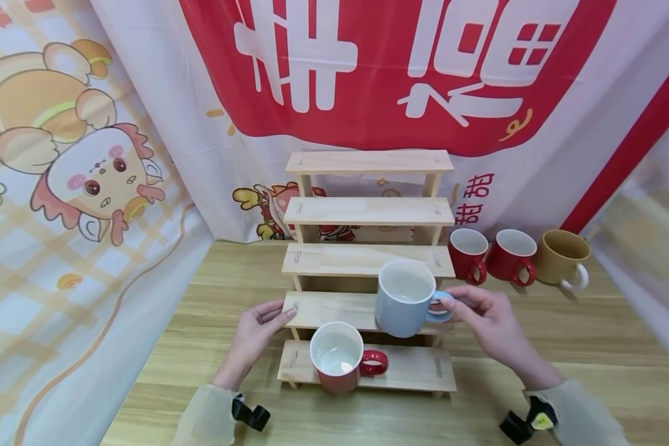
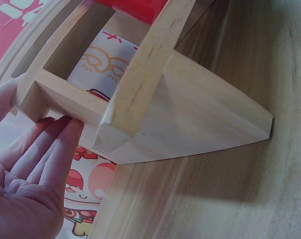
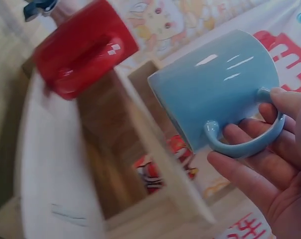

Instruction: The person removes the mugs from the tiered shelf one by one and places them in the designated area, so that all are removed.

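Observation:
My right hand (image 1: 493,322) holds a light blue mug (image 1: 402,300) by its handle, thumb over it and fingers through and under it. The mug is upright over the second-lowest step of a wooden tiered rack (image 1: 368,214). In the right wrist view the blue mug (image 3: 217,84) shows apart from the step boards. My left hand (image 1: 259,328) grips the left end of that same step, thumb on top. In the left wrist view its fingers (image 2: 60,144) press the rack's side from below. A red mug (image 1: 337,365) with a white inside stands on the lowest step, handle to the right.
Right of the rack on the wood-grain table (image 1: 201,353) stand two red mugs (image 1: 468,251) and a tan mug (image 1: 560,257) with a white handle. A printed cloth (image 1: 161,80) hangs behind and at the left. The upper three steps rise toward the back.

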The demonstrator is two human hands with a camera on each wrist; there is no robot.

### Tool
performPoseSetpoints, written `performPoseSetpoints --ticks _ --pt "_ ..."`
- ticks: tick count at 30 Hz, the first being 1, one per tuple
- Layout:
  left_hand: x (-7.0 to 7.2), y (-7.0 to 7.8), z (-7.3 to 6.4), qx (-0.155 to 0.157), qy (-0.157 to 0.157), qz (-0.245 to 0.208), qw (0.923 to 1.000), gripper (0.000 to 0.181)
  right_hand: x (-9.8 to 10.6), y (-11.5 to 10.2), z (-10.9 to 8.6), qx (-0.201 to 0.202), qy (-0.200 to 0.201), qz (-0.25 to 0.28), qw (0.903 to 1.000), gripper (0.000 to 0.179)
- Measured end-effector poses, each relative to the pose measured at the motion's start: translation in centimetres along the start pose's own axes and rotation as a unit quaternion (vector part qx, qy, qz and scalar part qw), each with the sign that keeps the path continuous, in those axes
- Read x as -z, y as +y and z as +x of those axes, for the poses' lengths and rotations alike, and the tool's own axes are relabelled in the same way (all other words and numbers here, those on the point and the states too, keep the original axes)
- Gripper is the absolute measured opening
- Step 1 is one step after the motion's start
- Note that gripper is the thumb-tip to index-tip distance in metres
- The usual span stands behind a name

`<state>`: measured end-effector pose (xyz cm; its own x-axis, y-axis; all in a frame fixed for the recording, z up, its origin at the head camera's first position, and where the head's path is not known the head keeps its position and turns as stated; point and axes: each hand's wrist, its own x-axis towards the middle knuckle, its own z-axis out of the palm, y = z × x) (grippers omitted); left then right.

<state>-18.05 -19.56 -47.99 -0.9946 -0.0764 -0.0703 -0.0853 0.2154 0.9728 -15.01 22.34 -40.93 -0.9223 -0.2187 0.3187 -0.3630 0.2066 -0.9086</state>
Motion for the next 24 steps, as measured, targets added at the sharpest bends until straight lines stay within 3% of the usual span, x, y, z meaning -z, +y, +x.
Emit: performPoseSetpoints --ticks 6,16,20,24 --pt "0.0 0.0 0.1 0.004 -0.003 -0.006 1.0000 0.055 2.1 -1.6 0.0 0.046 0.031 -0.021 0.9983 0.018" --pt "0.0 0.2 -0.1 -0.002 -0.004 -0.006 1.0000 0.055 6.5 -3.4 -1.2 0.010 0.083 -0.120 0.9893 0.019" --pt "0.0 0.1 -0.1 0.000 -0.003 -0.001 1.0000 0.056 8.1 -3.5 -1.8 0.009 0.111 -0.106 0.9881 0.018" --pt "0.0 0.0 0.0 0.000 -0.001 0.003 1.0000 0.055 9.6 -3.0 -2.3 0.005 0.136 -0.050 0.9895 0.018"
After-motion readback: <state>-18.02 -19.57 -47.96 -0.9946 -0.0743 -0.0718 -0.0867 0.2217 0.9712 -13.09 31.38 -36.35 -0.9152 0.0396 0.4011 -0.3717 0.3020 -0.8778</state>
